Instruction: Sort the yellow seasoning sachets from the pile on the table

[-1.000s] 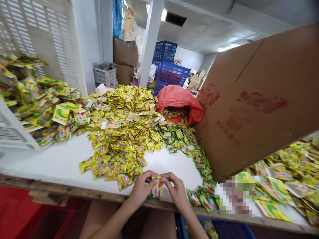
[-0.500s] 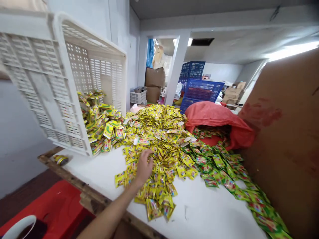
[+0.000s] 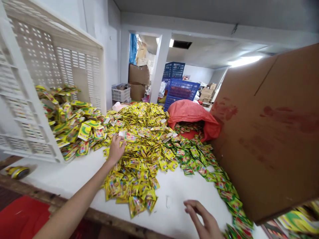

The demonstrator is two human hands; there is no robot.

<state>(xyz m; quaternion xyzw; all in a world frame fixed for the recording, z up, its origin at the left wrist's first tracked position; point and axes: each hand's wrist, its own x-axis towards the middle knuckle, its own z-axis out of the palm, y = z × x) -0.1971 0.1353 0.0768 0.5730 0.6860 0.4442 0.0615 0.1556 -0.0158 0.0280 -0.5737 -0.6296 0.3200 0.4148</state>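
Head view. Item: one flat printed carton (image 3: 130, 137), yellow with a white end flap, lying on the upper left part of the heap of yellow sachets (image 3: 142, 116). Long axis roughly left to right, dipping slightly to the right; white flap at the left end, directed at the left hand (image 3: 117, 146).

Left hand: arm extended over the heap, fingers bent, tips at the flap end of the carton; whether they pinch it or merely lie beside it cannot be told.

Right hand: (image 3: 201, 220) above bare white tabletop (image 3: 179, 186) by the near edge, fingers loosely curled, a gap between thumb and forefinger.

Surroundings: white plastic crate (image 3: 101, 74), on its side at left, mouth toward the heap, yellow cartons (image 3: 84, 131) spilling out at mixed angles. Red sack (image 3: 190, 111), mouth facing the near side, with green sachets (image 3: 195, 152) trailing from it along the right of the tabletop. Large cardboard box (image 3: 269, 139), tilted, at right. Small yellow-and-dark round object (image 3: 18, 172) at the left table edge, kind unclear. Blue plastic crates (image 3: 183, 88), stacked, in the background beyond the sack.
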